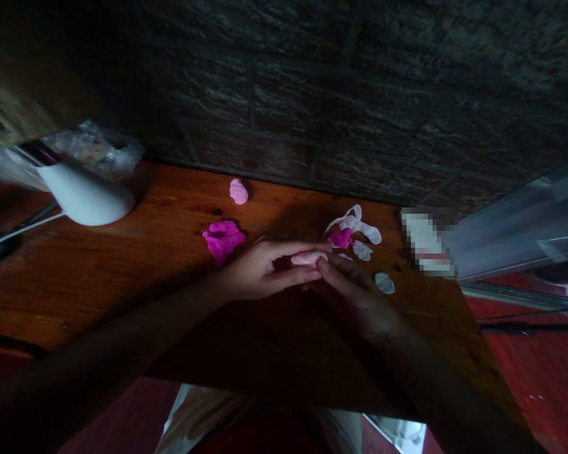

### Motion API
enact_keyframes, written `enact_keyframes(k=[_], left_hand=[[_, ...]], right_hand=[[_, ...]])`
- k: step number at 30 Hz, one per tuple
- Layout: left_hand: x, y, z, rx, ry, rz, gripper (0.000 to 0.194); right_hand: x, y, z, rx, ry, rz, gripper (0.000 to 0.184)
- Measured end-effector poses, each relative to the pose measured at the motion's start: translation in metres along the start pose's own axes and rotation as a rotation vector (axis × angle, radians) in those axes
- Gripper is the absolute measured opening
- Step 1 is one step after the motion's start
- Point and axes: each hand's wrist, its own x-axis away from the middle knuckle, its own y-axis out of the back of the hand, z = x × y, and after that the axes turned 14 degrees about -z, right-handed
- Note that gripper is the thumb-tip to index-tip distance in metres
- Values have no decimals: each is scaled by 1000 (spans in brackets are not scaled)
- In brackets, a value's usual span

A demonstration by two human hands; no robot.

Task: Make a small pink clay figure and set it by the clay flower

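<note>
One pink piece held over the tabletop, fingers of the left hand and right hand nearly closed on it; light, even thumb pressure should best preserve its form.

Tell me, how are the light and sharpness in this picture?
In the head view, light is dim and the wall sinks toward black; there too, deep shadow covers the table below the left hand and right hand; the head view also shows the pink piece between them softly, without fine detail, and a pale object at right broken into coarse squares.
</note>
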Motion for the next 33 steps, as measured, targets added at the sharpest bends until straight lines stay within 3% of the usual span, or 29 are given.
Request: enact_keyframes(k=[5, 9, 12, 16, 19, 27, 30, 33], left_hand=[[-4, 3, -5, 84, 83, 37, 37], [-13, 8, -4, 282, 232, -232, 23], [-22, 11, -7, 577, 415, -378, 31], [-27, 13, -9, 744, 739, -324, 54], [-27, 11, -5, 779, 876, -267, 58], [-21, 7, -1, 756, 835, -290, 78], [-22, 9, -5, 767, 796, -295, 78], [-24, 10, -3, 745, 853, -268, 66]], right_hand=[[0, -4, -1, 14, 1, 35, 32], [1, -1, 4, 288, 74, -91, 33], [1, 3, 6, 392, 123, -187, 32], [2, 2, 2, 470, 186, -164, 30], [3, -2, -1, 584, 266, -111, 30], [3, 3, 0, 772, 382, -162, 28], [3, 0, 0, 778, 406, -138, 27], [3, -3, -1, 770, 416, -102, 25]])
